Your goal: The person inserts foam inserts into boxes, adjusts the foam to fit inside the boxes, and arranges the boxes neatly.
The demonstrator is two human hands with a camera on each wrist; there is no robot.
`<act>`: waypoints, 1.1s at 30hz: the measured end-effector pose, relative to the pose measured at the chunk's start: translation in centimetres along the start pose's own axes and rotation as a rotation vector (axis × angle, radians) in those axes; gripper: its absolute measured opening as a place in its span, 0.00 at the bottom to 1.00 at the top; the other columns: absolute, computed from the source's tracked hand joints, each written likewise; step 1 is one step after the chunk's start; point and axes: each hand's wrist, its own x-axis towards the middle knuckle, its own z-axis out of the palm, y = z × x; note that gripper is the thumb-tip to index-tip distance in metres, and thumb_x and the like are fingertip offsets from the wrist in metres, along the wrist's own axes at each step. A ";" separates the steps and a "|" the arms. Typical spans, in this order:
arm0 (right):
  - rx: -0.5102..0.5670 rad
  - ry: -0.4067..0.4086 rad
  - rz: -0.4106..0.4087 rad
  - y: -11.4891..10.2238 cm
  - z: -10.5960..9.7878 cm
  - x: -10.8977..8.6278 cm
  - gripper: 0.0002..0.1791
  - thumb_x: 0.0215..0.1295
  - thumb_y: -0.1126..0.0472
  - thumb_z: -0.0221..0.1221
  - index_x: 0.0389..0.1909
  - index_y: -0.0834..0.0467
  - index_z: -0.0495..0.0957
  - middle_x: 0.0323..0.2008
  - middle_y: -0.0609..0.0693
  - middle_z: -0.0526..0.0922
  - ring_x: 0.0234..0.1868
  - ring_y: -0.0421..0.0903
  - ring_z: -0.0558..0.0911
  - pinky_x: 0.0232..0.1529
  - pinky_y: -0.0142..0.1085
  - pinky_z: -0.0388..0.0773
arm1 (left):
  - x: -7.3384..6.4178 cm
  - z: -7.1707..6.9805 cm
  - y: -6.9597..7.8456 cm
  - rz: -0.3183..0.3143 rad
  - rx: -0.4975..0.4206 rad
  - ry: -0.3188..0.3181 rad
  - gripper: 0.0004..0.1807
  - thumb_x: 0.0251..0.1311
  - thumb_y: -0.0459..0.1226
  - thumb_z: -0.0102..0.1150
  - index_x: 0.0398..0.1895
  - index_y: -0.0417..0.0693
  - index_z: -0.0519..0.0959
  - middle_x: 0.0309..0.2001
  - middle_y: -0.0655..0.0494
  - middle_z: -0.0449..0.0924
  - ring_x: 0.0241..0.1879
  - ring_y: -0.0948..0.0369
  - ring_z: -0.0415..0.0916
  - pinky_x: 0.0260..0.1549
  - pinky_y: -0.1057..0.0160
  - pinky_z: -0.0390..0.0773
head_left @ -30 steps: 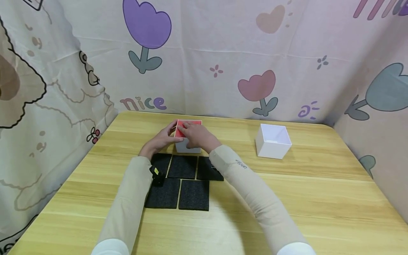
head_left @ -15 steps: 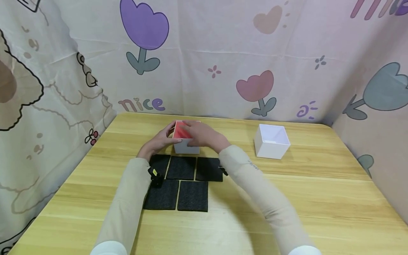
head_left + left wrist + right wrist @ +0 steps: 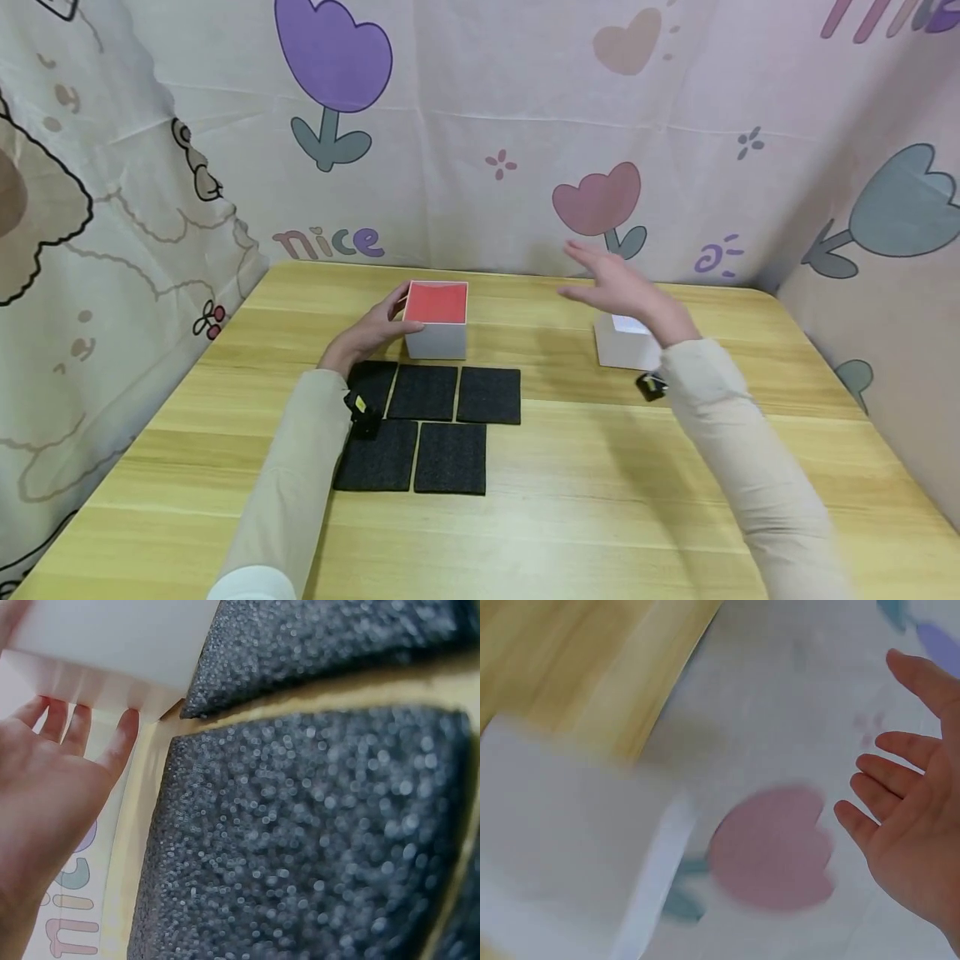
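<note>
A white box with red showing inside its rim (image 3: 437, 342) is set toward the back of the tabletop (image 3: 600, 525), just behind five dark squares (image 3: 450, 460) laid in two rows with narrow gaps, so none is overlapped. Its left side is pressed by the fingertips of the left hand (image 3: 367, 335), and the thumb is laid at the near edge, presumably so that so light a box is not shifted. The hands are well apart: the right hand (image 3: 626, 290) is raised, fingers spread, nothing grasped, near the second white box (image 3: 621, 348), which is partly hidden by it.
</note>
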 end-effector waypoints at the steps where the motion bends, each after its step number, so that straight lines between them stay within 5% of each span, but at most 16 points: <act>1: 0.018 0.014 0.018 1.0 -0.2 -0.7 0.41 0.68 0.52 0.58 0.73 0.68 0.52 0.74 0.63 0.49 0.73 0.61 0.48 0.70 0.54 0.45 | 0.0 0.0 0.0 0.002 0.004 0.001 0.48 0.63 0.38 0.58 0.78 0.59 0.39 0.76 0.54 0.37 0.73 0.51 0.35 0.66 0.45 0.54; 8: 0.169 0.069 0.185 6.8 -0.2 -5.3 0.46 0.68 0.47 0.57 0.75 0.66 0.45 0.75 0.62 0.44 0.74 0.59 0.44 0.70 0.56 0.42 | -0.2 0.0 0.2 0.010 0.000 -0.007 0.48 0.63 0.38 0.57 0.78 0.58 0.38 0.76 0.54 0.37 0.73 0.51 0.36 0.67 0.45 0.53; 15: 0.333 0.098 0.304 10.5 1.7 -7.4 0.54 0.64 0.47 0.62 0.76 0.60 0.35 0.76 0.59 0.35 0.72 0.68 0.46 0.68 0.58 0.45 | -0.1 0.0 0.1 0.010 -0.015 -0.020 0.47 0.64 0.37 0.56 0.78 0.58 0.37 0.76 0.53 0.38 0.73 0.51 0.37 0.67 0.45 0.52; 22: 0.547 0.121 0.371 11.8 3.4 -7.8 0.58 0.62 0.57 0.64 0.74 0.65 0.28 0.74 0.65 0.31 0.74 0.61 0.40 0.70 0.51 0.43 | -0.2 0.3 0.7 0.009 -0.008 -0.041 0.48 0.63 0.36 0.56 0.78 0.56 0.37 0.76 0.49 0.38 0.73 0.49 0.36 0.67 0.43 0.51; 33: 0.585 0.160 0.387 12.5 4.5 -8.1 0.56 0.64 0.55 0.63 0.75 0.63 0.29 0.75 0.63 0.33 0.74 0.58 0.39 0.70 0.50 0.42 | -0.5 0.3 1.2 -0.013 0.019 -0.049 0.52 0.65 0.37 0.55 0.77 0.56 0.27 0.77 0.49 0.30 0.73 0.48 0.32 0.68 0.43 0.47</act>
